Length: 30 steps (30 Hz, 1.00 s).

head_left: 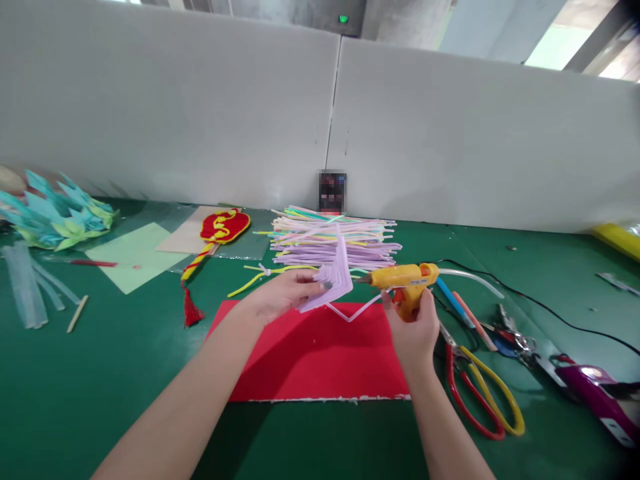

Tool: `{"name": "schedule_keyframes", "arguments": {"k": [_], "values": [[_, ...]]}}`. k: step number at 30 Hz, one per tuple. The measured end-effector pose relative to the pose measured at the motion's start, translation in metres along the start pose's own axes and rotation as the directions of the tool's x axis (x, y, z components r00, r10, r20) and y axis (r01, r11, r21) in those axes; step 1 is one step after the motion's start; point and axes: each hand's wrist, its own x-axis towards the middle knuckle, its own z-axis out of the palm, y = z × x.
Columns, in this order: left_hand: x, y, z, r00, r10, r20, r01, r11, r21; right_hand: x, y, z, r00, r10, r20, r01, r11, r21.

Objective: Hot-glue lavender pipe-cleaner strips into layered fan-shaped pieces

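My left hand (283,293) is closed on a lavender V-shaped piece of nested, bent pipe cleaners (341,275). In my right hand (414,337) is a yellow hot glue gun (396,275), its nozzle aimed left and just beside the lavender piece. A single bent lavender pipe cleaner (349,319) hangs below the nozzle, running from the V-shaped piece towards my right fingers; whether they pinch its end I cannot tell. Both hands are above a red sheet (315,367). Behind them lies a pile of pastel pipe cleaners (330,243).
Right of the red sheet lie scissors (475,387), keys (523,343) and a purple-handled tool (595,393). A black cord (545,310) crosses the green table. To the left are a red-yellow fan ornament (225,227), green paper (137,257) and clear glue sticks (25,287). A white partition (200,107) stands behind.
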Motion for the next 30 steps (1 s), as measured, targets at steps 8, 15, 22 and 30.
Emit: {"name": "schedule_keyframes", "arguments": {"k": [8,15,22,30], "values": [[-0.004,0.002,-0.005,0.993,0.022,0.115,-0.040,0.987,0.154,-0.002,0.003,0.000,0.999,-0.028,0.043,0.028,1.000,0.000],[-0.005,0.003,-0.005,0.996,0.029,0.083,-0.040,0.990,0.134,-0.003,0.006,0.000,0.997,0.001,0.076,-0.004,0.999,0.037],[-0.006,0.005,-0.006,0.993,0.055,0.102,-0.072,0.983,0.171,-0.004,0.010,0.000,0.997,0.002,0.072,-0.005,0.999,0.048],[-0.007,0.007,-0.003,0.992,0.058,0.110,-0.075,0.985,0.152,-0.003,0.012,0.000,0.998,-0.016,0.067,0.013,0.999,0.041]]}}
